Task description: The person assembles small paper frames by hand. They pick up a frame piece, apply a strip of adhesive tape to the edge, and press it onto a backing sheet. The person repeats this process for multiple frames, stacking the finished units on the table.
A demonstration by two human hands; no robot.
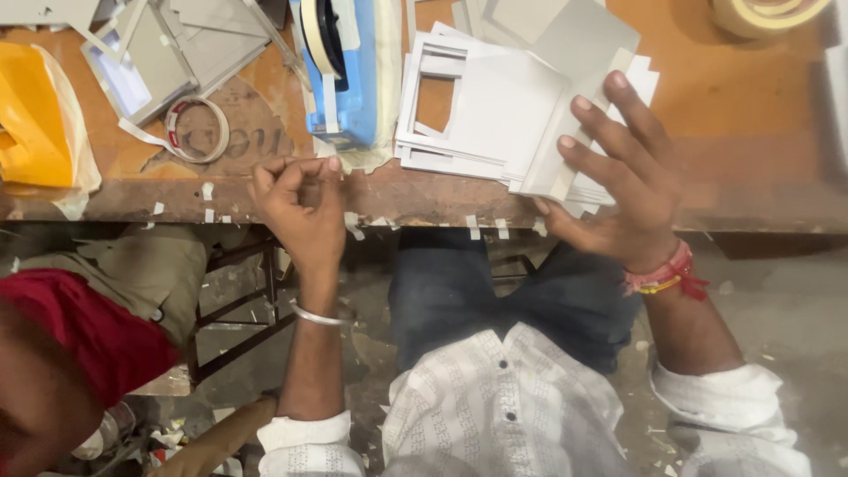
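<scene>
1. Left hand (299,199) pinched narrow on a small strip of tape (311,173), just below the blue tape dispenser (346,79).
2. Right hand (618,172) spread wide, fingertips pressing the grey card stack (495,110) at the bench edge (424,199).
3. Likely snags: tape folding onto itself; cards sliding off under uneven pressure.

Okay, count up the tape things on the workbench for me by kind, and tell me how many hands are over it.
Blue tape dispenser with a mounted roll: 1
Loose flat tape ring with red print: 1
Cream tape roll at the top right corner: 1
Hands: 2, left hand and right hand
Total: 5
</scene>
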